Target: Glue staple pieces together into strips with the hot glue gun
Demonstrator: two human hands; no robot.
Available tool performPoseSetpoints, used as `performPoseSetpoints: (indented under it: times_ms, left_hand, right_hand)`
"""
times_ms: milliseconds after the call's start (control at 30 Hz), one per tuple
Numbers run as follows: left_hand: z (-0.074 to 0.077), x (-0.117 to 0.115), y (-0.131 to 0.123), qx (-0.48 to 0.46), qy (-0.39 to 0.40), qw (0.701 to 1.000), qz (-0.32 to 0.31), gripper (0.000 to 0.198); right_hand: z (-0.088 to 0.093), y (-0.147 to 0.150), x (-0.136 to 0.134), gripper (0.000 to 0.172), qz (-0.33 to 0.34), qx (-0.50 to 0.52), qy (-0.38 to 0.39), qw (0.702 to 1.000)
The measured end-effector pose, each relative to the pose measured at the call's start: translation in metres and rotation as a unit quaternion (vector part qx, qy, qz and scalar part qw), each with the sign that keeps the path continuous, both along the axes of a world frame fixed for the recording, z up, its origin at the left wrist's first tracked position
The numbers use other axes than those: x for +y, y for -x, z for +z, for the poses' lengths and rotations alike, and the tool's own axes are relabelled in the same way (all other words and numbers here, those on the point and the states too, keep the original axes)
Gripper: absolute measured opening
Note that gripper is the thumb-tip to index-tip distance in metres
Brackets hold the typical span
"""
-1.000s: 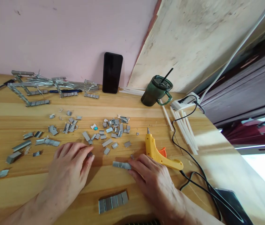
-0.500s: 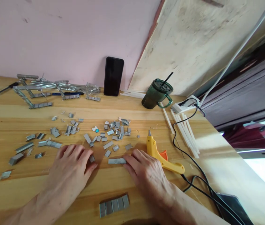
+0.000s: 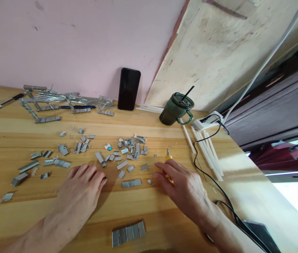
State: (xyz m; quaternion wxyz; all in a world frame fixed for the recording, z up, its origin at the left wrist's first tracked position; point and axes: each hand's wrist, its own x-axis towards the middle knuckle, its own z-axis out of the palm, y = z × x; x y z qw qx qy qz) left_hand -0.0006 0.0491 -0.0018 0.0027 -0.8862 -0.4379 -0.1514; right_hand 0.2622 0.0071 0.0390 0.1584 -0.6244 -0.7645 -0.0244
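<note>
My left hand (image 3: 82, 191) rests on the table with thumb and forefinger pinched together. A dark edge of a small grey staple piece shows at their tips. My right hand (image 3: 188, 186) is over the yellow glue gun (image 3: 168, 157), thumb and fingers apart on either side of its body. Most of the glue gun is hidden under that hand; its nozzle points away from me. Between my hands lies a short grey staple strip (image 3: 131, 183), with a tiny bit (image 3: 149, 181) to its right. Nearer me sits a block of staple strips side by side (image 3: 128, 233).
Loose staple pieces (image 3: 131, 143) are scattered across the table's middle and left. Wire-and-staple frames (image 3: 47, 119) stand at the back left. A black phone (image 3: 129, 89) leans on the wall. A green cup (image 3: 176, 109), white glue sticks (image 3: 209, 154), power strip (image 3: 207, 121) and black cord (image 3: 225, 191) are right.
My right hand has let go of the staple strip and moved right, over the glue gun. My left hand has stayed in place, its pinch closer around the small piece.
</note>
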Motion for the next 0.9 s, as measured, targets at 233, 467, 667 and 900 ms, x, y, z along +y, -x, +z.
performPoseSetpoints:
  times_ms: [233, 467, 667, 900]
  left_hand:
    - [0.014, -0.013, -0.007, -0.186, 0.187, 0.964, -0.031, 0.025]
    - [0.017, -0.023, -0.013, -0.204, 0.274, 0.937, -0.068, 0.027]
    - [0.009, -0.025, -0.016, -0.217, 0.276, 0.934, -0.072, 0.019]
    - [0.020, -0.026, -0.016, -0.251, 0.440, 0.862, 0.014, 0.016]
  right_hand:
    - [0.004, -0.001, -0.007, 0.014, -0.011, -0.011, 0.033, 0.999]
    - [-0.023, 0.025, -0.018, 0.010, 0.022, -0.063, 0.069, 0.995]
    - [-0.026, 0.030, -0.021, 0.017, 0.063, -0.002, 0.081, 0.995]
    - [-0.013, 0.040, -0.022, 0.015, 0.072, 0.112, 0.180, 0.975]
